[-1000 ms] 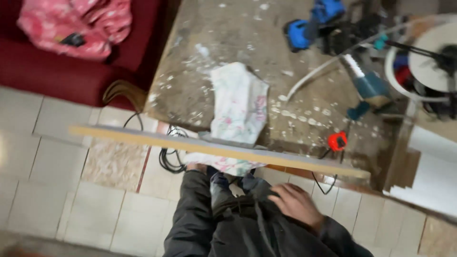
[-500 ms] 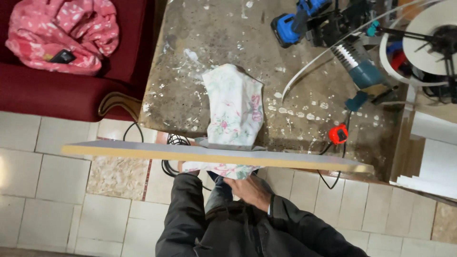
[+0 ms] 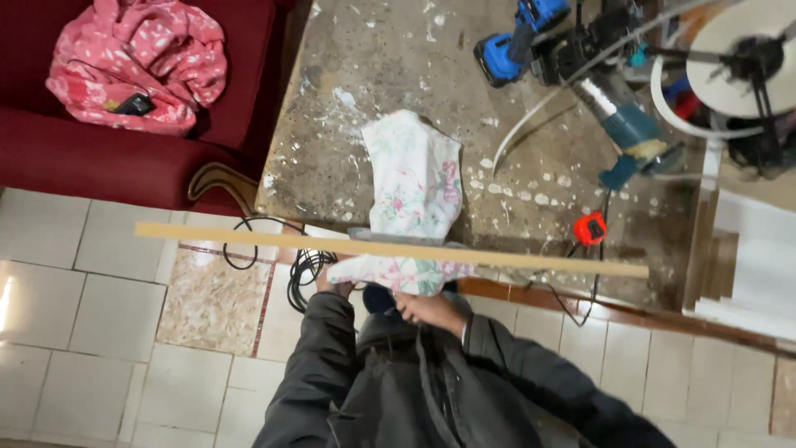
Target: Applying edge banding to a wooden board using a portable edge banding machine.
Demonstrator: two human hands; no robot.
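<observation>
A long thin wooden strip (image 3: 249, 238) lies level across the view in front of my body, its middle over the near edge of a paint-spattered workbench (image 3: 398, 75). A floral cloth (image 3: 414, 178) hangs from the bench over that edge and under the strip. My left hand (image 3: 334, 288) is mostly hidden beneath the cloth, at the strip's underside. My right hand (image 3: 431, 310) sits just below the cloth's lower hem, fingers curled against it. Both arms wear dark jacket sleeves.
On the bench's far right lie a blue cordless drill (image 3: 518, 37), a teal power tool (image 3: 626, 133), a white reel of edging band (image 3: 730, 75) and a small orange tape measure (image 3: 589, 228). A dark red armchair (image 3: 108, 158) with pink clothing (image 3: 137, 62) stands left. Black cable (image 3: 303, 265) lies on the tiled floor.
The strip has levelled out from a slant and shifted left. My right hand moved from the lower right in toward the cloth's hem.
</observation>
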